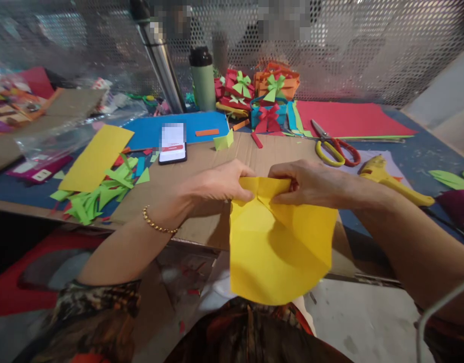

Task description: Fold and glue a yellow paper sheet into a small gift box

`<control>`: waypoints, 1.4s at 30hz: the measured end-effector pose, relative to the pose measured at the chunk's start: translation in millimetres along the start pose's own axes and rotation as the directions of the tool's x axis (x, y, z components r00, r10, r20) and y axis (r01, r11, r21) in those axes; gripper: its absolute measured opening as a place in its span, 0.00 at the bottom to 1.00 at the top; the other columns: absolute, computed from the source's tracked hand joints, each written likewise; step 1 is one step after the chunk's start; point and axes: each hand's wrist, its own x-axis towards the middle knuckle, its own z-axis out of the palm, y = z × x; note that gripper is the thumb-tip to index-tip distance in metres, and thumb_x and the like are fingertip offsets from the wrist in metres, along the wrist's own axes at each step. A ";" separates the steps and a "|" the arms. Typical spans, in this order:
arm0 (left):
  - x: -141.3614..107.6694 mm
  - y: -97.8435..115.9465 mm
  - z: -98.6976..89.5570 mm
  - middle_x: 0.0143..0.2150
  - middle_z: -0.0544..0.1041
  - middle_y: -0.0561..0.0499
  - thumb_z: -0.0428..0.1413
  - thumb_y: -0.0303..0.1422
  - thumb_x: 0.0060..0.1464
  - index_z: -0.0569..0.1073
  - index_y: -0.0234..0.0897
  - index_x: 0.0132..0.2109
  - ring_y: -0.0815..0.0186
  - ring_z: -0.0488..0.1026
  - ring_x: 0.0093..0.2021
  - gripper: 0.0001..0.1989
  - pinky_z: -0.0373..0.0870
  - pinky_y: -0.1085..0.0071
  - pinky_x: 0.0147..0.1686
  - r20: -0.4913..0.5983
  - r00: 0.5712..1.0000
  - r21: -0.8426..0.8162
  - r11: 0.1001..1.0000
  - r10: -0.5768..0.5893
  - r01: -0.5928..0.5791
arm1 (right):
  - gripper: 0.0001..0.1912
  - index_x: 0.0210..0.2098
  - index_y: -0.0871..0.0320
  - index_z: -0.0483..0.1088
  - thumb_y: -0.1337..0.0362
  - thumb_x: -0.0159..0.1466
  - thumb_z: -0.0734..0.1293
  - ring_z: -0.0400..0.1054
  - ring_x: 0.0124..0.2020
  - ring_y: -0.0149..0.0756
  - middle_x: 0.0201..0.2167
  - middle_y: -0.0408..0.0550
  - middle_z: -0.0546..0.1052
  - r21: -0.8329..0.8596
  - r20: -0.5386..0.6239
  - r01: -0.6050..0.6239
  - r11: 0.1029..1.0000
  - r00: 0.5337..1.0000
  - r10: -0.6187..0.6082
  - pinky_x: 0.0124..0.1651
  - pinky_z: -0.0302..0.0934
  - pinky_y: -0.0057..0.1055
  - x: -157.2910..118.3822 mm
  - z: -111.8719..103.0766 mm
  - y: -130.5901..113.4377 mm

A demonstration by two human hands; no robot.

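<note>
A large yellow sheet of paper (269, 257), creased and partly folded along its far edge, hangs over the front edge of the table. My left hand (220, 184) pinches its upper left part between thumb and fingers. On the upper right, my right hand (302, 181) grips the same paper, thumb and fingers closed on the folded flap. Both hands are close together over a piece of brown cardboard (159, 196). Some of the fingers are hidden behind the paper.
To the right lie red-and-yellow scissors (332, 148) and a yellow glue gun (390, 181). Green paper scraps (99, 196), another yellow sheet (97, 156) and a phone (173, 143) are on the left. Bottles (203, 80), small paper bags with bows (269, 113) and red sheets (352, 118) stand behind.
</note>
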 end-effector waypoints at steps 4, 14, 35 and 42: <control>0.9 -3.7 -4.5 0.34 0.78 0.52 0.58 0.31 0.41 0.78 0.36 0.36 0.66 0.73 0.33 0.12 0.64 0.73 0.30 -0.070 0.996 0.060 0.997 0.055 -0.050 | 0.05 0.30 0.55 0.70 0.64 0.54 0.65 0.61 0.24 0.29 0.23 0.38 0.69 0.166 -0.026 -0.003 0.986 1.000 0.007 0.26 0.53 0.27 -2.7 0.2 -3.8; 3.8 -12.0 -3.5 0.30 0.72 0.56 0.56 0.32 0.43 0.74 0.37 0.34 0.69 0.69 0.30 0.08 0.60 0.73 0.27 -0.158 0.980 0.081 0.990 0.124 -0.112 | 0.15 0.38 0.58 0.77 0.59 0.52 0.70 0.69 0.25 0.32 0.27 0.42 0.77 0.527 0.019 -0.090 0.845 0.995 0.094 0.25 0.58 0.26 0.1 9.9 5.0; 11.8 -13.4 -11.4 0.38 0.77 0.50 0.58 0.39 0.43 0.75 0.36 0.40 0.63 0.73 0.36 0.16 0.66 0.69 0.32 -0.095 0.992 0.115 0.991 0.087 -0.076 | 0.13 0.26 0.59 0.79 0.57 0.48 0.78 0.66 0.23 0.28 0.23 0.42 0.76 0.727 0.061 -0.109 0.678 0.994 0.094 0.24 0.60 0.25 9.7 20.0 20.7; 6.8 -12.1 -19.8 0.57 0.77 0.45 0.62 0.45 0.47 0.74 0.37 0.56 0.56 0.75 0.53 0.30 0.69 0.67 0.48 -0.029 0.993 0.204 0.974 0.110 -0.102 | 0.11 0.25 0.58 0.79 0.58 0.46 0.78 0.71 0.25 0.32 0.25 0.44 0.79 0.736 0.075 -0.130 0.664 0.991 0.111 0.26 0.65 0.27 9.5 19.4 18.7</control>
